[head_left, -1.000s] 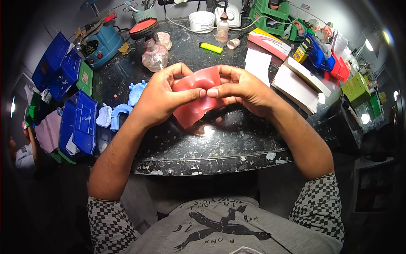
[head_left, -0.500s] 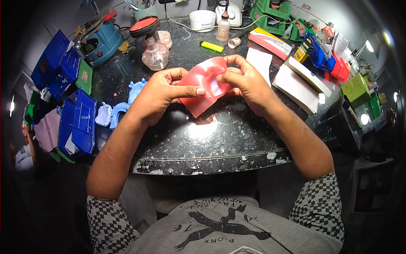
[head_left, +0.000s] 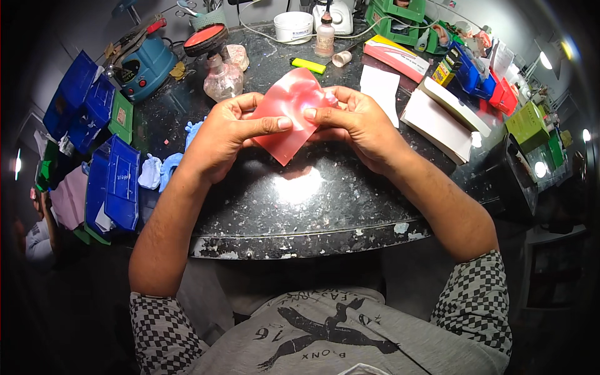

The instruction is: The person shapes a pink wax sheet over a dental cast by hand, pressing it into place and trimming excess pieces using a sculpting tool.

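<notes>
Left hand point(head_left: 219, 134) and right hand point(head_left: 356, 122) both grip closed on pink wax sheet point(head_left: 289, 112), held above dark desk point(head_left: 300, 212).

Soft pink wax sheet point(head_left: 289, 115), bulged, held tilted above the countertop.

A dark speckled stone counter point(head_left: 312, 212) carries blue plastic trays point(head_left: 112, 181), a glass bottle point(head_left: 223, 78), a yellow marker point(head_left: 308, 64) and white paper sheets point(head_left: 381, 87).

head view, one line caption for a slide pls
Both hands, left hand and right hand, press a soft pink wax sheet above a dark speckled stone bench.
</notes>
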Available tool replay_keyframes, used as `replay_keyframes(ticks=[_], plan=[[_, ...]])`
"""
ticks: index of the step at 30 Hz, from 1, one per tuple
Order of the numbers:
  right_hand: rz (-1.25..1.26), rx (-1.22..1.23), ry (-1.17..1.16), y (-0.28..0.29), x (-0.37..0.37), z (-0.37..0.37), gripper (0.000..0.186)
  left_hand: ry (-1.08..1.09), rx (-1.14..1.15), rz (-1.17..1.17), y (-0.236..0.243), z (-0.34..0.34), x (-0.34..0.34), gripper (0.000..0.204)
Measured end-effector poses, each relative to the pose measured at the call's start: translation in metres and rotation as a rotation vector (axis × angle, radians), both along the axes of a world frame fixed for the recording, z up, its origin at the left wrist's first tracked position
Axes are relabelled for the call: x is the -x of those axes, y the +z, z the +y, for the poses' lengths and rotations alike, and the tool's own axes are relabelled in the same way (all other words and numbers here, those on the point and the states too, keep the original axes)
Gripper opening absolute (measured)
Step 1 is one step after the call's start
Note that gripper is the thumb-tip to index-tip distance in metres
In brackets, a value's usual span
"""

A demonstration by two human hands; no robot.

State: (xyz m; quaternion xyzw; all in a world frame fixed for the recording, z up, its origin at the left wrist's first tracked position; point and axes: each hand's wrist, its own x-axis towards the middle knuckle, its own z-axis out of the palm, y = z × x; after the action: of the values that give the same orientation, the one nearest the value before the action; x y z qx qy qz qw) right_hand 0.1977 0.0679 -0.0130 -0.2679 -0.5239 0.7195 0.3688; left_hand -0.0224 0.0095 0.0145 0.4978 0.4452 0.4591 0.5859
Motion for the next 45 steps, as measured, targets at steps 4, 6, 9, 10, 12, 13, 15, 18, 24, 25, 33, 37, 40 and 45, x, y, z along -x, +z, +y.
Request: replay_keyframes(ticks=[4, 6, 9, 10, 12, 13, 15, 18, 24, 25, 33, 37, 40, 45], plan=[[-0.027, -0.101, -0.005, 0.002, 0.0, -0.002, 0.033, -0.045, -0.005, 0.123, 0.005, 0.002, 0.011, 0.031], [-0.058, -0.097, 0.013, 0.005, 0.0, -0.003, 0.033, -0.09, -0.017, 0.146, 0.005, 0.003, 0.015, 0.032], [-0.093, -0.096, 0.039, 0.009, 0.0, -0.006, 0.035, -0.114, 0.017, 0.139, 0.008, 0.003, 0.018, 0.033], [-0.098, -0.098, 0.049, 0.009, 0.0, -0.007, 0.036, -0.114, 0.017, 0.139, 0.008, 0.003, 0.019, 0.033], [-0.084, -0.11, 0.034, 0.008, 0.002, -0.008, 0.033, -0.128, 0.002, 0.143, 0.007, 0.005, 0.022, 0.034], [-0.071, -0.122, 0.02, 0.008, 0.003, -0.009, 0.031, -0.126, 0.001, 0.144, 0.006, 0.006, 0.023, 0.034], [-0.09, -0.117, 0.027, 0.009, 0.003, -0.012, 0.031, -0.14, -0.049, 0.176, 0.004, 0.008, 0.025, 0.034], [-0.102, -0.108, 0.047, 0.009, 0.003, -0.013, 0.031, -0.168, -0.074, 0.199, 0.009, 0.005, 0.024, 0.034], [-0.01, -0.078, 0.015, 0.007, 0.005, -0.009, 0.035, -0.053, -0.142, 0.16, -0.001, 0.008, 0.025, 0.048], [0.059, -0.08, -0.041, 0.009, 0.006, -0.008, 0.035, -0.051, -0.145, 0.16, -0.003, 0.009, 0.023, 0.048], [0.164, 0.087, -0.217, 0.007, 0.006, -0.009, 0.03, 0.017, -0.339, 0.13, -0.03, -0.011, -0.043, 0.045], [0.251, 0.098, -0.182, 0.007, 0.009, -0.018, 0.056, 0.127, -0.353, 0.126, -0.025, -0.017, -0.044, 0.027], [0.278, 0.057, -0.154, 0.007, 0.011, -0.02, 0.065, 0.14, -0.415, 0.032, -0.029, -0.017, -0.042, 0.026], [0.244, -0.021, -0.19, 0.006, 0.013, -0.023, 0.069, 0.146, -0.431, -0.002, -0.035, -0.013, -0.041, 0.027]])
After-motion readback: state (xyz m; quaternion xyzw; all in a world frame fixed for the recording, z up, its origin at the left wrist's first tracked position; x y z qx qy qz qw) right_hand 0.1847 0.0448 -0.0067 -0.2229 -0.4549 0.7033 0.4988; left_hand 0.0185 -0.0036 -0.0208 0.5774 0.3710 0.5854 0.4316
